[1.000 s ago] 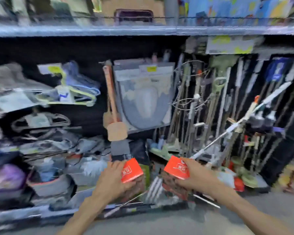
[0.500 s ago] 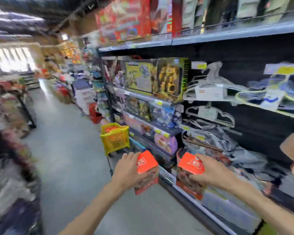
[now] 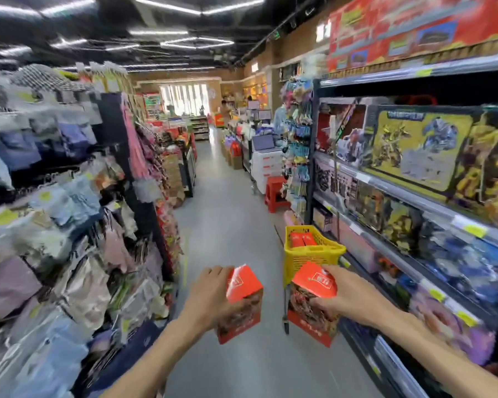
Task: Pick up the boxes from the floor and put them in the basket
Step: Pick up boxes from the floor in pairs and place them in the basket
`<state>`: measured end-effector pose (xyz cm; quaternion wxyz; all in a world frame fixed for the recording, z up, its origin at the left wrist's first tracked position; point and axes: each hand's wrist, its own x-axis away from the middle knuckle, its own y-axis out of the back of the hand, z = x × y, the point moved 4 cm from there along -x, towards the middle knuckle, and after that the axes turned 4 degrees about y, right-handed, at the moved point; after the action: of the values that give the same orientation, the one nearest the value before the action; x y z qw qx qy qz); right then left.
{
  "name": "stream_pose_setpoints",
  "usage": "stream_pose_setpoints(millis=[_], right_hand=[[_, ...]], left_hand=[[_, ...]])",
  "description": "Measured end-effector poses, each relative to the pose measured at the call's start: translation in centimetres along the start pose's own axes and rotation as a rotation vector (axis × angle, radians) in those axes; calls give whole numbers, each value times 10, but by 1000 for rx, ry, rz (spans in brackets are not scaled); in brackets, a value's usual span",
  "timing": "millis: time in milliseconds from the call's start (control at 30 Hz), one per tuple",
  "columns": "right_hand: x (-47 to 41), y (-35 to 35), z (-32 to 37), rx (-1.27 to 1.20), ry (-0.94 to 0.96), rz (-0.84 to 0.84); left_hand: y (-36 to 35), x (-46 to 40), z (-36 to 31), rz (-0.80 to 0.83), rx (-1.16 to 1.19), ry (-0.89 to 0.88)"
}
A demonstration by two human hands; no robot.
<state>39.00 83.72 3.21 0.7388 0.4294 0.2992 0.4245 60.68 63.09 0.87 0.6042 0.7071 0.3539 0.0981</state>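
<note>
A grey aisle floor [image 3: 227,225] ran toward twelve o'clock between a clothing rack [image 3: 55,211] at nine o'clock and toy shelves [image 3: 414,196] at three o'clock, with a red stool [image 3: 275,192] farther up the aisle. A yellow basket [image 3: 311,255] stood on the floor at about one o'clock, just beside the toy shelves, already holding red boxes [image 3: 302,239]. Nearest, the left hand [image 3: 210,294] had its fingers clamped on a red box [image 3: 242,303] at six o'clock, and the right hand [image 3: 348,297] gripped a second red box [image 3: 312,305] at five o'clock, both held above the floor, short of the basket.
</note>
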Motion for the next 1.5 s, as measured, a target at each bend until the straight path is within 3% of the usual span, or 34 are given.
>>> stream_pose_setpoints(millis=[533, 867, 1167, 1500], right_hand=[[-453, -46, 11, 6, 136, 51], [-678, -56, -6, 7, 34, 12], [-816, -21, -96, 41, -187, -90], [-914, 8, -257, 65, -461, -257]], left_hand=[[-32, -321, 220, -42, -30, 188], [-83, -585, 332, 22, -32, 10], [-173, -819, 311, 120, -6, -238], [-305, -1034, 201, 305, 74, -587]])
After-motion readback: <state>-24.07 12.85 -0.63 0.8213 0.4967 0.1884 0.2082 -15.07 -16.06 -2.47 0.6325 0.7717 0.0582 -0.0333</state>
